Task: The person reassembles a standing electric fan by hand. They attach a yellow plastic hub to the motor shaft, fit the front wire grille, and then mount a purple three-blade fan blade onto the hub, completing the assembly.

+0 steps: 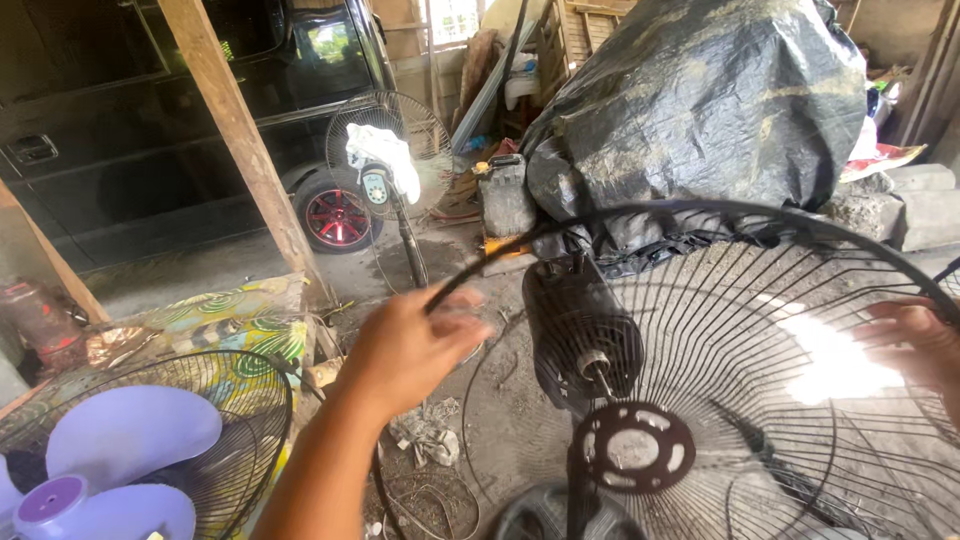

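Observation:
A black wire fan guard (760,330) fills the lower right, held up in front of a black fan motor (578,335) with a bare shaft. My left hand (410,350) grips the guard's rim at its left side. My right hand (915,340) holds the rim at the far right edge. A round black mounting ring (632,448) sits at the guard's centre, just below the motor shaft.
A second fan guard (235,420) with pale purple blades (120,450) lies lower left on a patterned cloth. Another stand fan (390,170) with a white rag stands behind. A wooden post (240,140), a black car and a tarp-covered heap (700,100) stand beyond.

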